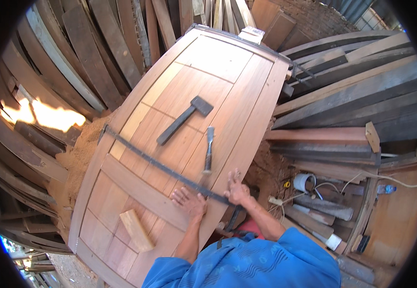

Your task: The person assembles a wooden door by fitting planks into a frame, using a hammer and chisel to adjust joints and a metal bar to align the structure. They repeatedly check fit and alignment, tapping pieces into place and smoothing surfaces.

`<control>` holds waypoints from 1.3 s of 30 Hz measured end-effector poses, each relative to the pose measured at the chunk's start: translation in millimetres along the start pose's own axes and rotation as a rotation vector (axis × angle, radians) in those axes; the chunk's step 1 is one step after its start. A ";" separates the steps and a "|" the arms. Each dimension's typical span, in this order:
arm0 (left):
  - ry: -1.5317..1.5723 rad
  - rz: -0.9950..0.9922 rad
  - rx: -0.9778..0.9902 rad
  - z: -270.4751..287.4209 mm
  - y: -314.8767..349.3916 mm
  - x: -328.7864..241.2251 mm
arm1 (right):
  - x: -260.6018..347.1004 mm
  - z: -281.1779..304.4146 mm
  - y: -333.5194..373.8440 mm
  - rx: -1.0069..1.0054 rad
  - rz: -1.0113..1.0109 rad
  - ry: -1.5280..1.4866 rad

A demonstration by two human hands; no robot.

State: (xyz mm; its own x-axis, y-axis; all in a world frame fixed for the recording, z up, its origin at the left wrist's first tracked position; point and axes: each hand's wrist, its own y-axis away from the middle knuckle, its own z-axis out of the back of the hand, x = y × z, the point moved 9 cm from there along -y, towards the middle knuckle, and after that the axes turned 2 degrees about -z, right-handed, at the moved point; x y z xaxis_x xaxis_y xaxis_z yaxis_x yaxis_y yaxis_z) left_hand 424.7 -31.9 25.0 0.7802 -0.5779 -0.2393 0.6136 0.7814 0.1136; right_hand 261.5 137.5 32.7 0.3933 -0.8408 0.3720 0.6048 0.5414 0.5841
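A panelled wooden door (246, 120) lies in front of me with a dark bar clamp (158, 165) across it. My left hand (189, 202) rests on the door just below the bar, its fingers spread and nothing in it. Close to the door's right edge, my right hand (237, 188) lies at the clamp's end with fingers stretched out and apart. A hammer (179, 126) with a dark head and handle lies beyond the bar. Beside it is a chisel (209, 149), its handle end toward my hands. A short wood block (136, 230) sits left of my left forearm.
Another clamp (227, 36) crosses the door's far end. Timber boards (98, 43) lean at the far left, and more planks (352, 86) are stacked at the right. Sawdust (81, 153) is heaped along the left side. A white roll (305, 183), cords and a plastic bottle (386, 189) are at lower right.
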 end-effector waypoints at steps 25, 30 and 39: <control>0.168 0.221 -0.231 -5.0 38.3 -46.3 | -49.9 113.9 -98.2 -0.038 0.128 0.594; 0.199 0.307 -0.366 -2.7 77.7 -71.0 | -49.1 106.4 -106.0 -0.021 0.142 0.631; 0.143 0.973 -0.394 -1.8 50.6 -41.0 | -49.3 93.1 -105.3 -0.107 0.395 0.664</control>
State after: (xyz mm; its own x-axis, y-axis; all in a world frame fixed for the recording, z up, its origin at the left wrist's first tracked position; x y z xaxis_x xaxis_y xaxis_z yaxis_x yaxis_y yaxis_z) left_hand 423.5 31.8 38.8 0.8773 0.3507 -0.3278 -0.3702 0.9290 0.0031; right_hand 114.0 121.5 20.0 0.9053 -0.4248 0.0087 0.3836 0.8260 0.4131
